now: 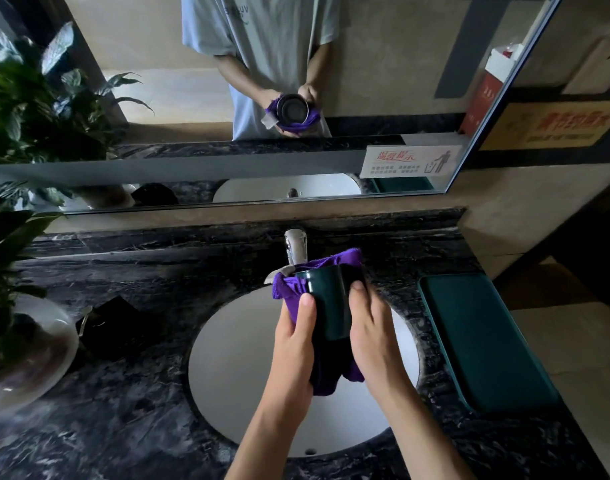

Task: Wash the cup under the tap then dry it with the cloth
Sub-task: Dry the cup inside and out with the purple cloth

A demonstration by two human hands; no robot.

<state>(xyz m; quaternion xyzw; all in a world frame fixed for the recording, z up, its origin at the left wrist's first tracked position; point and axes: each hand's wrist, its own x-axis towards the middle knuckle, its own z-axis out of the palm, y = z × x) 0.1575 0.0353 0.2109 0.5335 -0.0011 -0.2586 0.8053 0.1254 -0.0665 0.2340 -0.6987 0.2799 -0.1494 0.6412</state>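
A dark green cup is held above the white sink basin, its mouth tilted away from me toward the mirror. A purple cloth is wrapped around the cup's left side and back and hangs below it. My left hand grips the cloth against the cup, thumb on the cup's wall. My right hand holds the cup's right side with the cloth under the palm. The chrome tap stands just behind the cup; no water runs from it.
The basin is set in a black marble counter. A dark green tray lies at the right. A potted plant in a glass bowl stands at the left beside a black object. The mirror faces me.
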